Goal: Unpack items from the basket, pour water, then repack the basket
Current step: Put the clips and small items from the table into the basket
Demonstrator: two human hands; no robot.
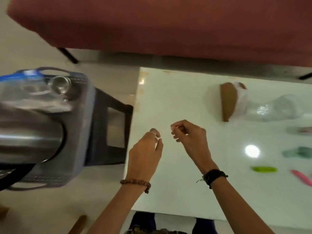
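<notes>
Above the glossy white table (168, 98), the left hand (145, 152) and right hand (190, 137) hover with fingers loosely curled; whether either pinches anything is too blurred to tell. Left of the table, a grey perforated plastic basket (84, 125) holds a rounded steel vessel (28, 132) and a clear glass (61, 86). On the table's far right lies crinkled clear plastic (270, 108).

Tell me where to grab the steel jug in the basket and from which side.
Grip the steel jug around its broad body from above, likely with both hands: it lies tilted across the basket, filling the open top. No handle shows clearly in this blurred view.
</notes>
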